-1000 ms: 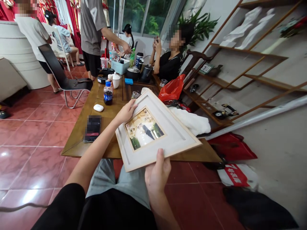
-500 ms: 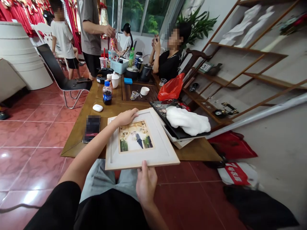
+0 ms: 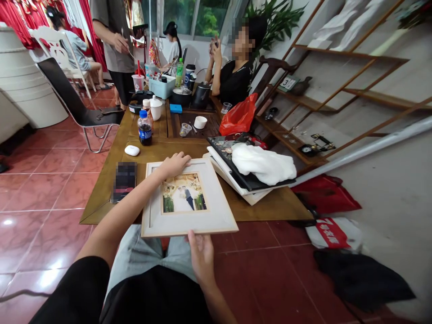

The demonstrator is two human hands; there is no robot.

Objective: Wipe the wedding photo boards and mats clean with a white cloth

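A white picture frame with a thin wooden edge lies face up at the table's near side. Set in its middle is a small photo of a couple in wedding clothes. My left hand reaches across the frame and grips its far edge, the fingers curled over the border. At the near edge, my right hand pinches the frame with the thumb on top and the fingers underneath. To the right is a stack of albums or boards, with a bundled white cloth on it.
On the wooden table are a phone, a white earbud case, a cola bottle, a white bowl and a red plastic bag. A seated person and a standing person are across the table. Shelving stands right.
The frame, with both hands on it, has shifted slightly left, away from the stack. The standing person's hand is lower. A child in a white shirt has left the view at the back left.
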